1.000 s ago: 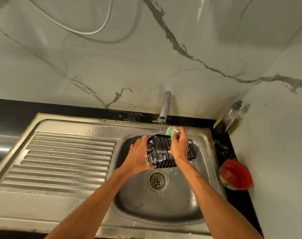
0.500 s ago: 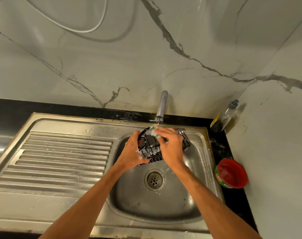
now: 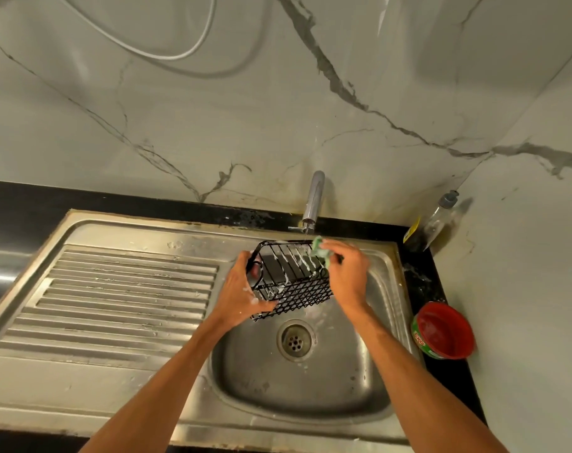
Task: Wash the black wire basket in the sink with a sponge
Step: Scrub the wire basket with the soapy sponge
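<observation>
since half a second ago the right hand has slid the sponge rightward along the far rim of the basket, so that it now lies just below the tap, and more of the wires show. the right hand pinches the green sponge against that rim. the left hand grips the basket's left end, fingers curled round the wires. foam flecks both. the basket is held tilted over the sink bowl, just in front of the tap. right of the tap, a bottle stands in the corner and a red tub sits nearer the person.
</observation>
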{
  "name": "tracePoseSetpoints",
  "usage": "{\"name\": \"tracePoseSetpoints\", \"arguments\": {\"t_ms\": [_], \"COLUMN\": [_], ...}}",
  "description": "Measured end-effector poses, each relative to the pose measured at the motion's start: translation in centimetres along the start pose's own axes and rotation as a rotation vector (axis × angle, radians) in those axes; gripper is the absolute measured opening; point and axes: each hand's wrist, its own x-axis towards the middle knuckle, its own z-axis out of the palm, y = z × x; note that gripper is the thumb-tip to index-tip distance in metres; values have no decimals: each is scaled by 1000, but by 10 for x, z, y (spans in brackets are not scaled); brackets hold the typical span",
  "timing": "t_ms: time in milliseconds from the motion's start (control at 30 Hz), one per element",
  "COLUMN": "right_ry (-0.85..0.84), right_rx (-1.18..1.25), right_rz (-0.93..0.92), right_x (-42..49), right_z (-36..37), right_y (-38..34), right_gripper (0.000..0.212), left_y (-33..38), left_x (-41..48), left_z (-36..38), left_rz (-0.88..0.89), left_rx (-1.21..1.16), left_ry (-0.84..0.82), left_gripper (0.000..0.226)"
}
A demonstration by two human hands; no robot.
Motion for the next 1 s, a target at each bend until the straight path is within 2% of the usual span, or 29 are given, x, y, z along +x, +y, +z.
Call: {"name": "tracePoseSetpoints", "arguments": {"t_ms": [33,133,167,267,300,367,400,467,533,567,633,667,700,767,833,867,933,967,1000], "right_ry": [24,-33,-11,181,212,188,147,22,-110,-116,-25,10,5,-118,-181,-162,-72,-48,-64], "right_rx": [-15,-81,-67,9,18,37,37,8,-114,-176,-190,-176,-197,-286,-343,-344,-304,-309,-339], "right_rz": [-16,-247,-255,-4,65,85,46,-112,-298,-346,-218,-121,-107,-314,-553,-550,-326,-262,-284], "right_x": [-4,-23,-22,-7,-5,-9,-16,-32,-41,-35,-17,-13,-12,-25,-32,-25,-12,-12,-17], "right_z": [1,11,11,3,2,8,16,31,34,32,24,22,26,39,39,35,27,26,30], "right_y": [-2,-15,-13,3,5,-5,-13,-26,-25,-18,-7,-9,-16,-34,-37,-33,-21,-21,-26], "right_gripper": [36,35,35,37,38,37,34,31,34,37,37,36,35,37,42,44,45,43,42], "left_y": [-1,-3,-3,-3,-2,4,7,17,20,20,20,21,23,23,24,23,21,20,20], "left_x": [0,1,0,-3,-3,-2,-2,-2,-3,-4,-2,-1,1,4,5,6,7,8,9], "left_z": [-1,-3,-3,-4,-3,-1,2,6,9,11,12,13,13,16,19,20,19,19,17], "left_rz": [-15,-72,-94,-220,-267,-358,-410,-489,-476,-485,-561,-590,-604,-610,-600,-600,-608,-615,-619], "left_rx": [-22,-116,-151,-245,-278,-380,-446,-594,-704,-746,-804,-827,-838,-871,-895,-911,-925,-927,-942], "left_ry": [3,13,15,33,43,68,82,113,54,38,47,55,56,52,46,44,36,32,25], "left_gripper": [91,90,91,90,90,93,91,71,47,41,46,56,67,77,76,78,83,84,84]}}
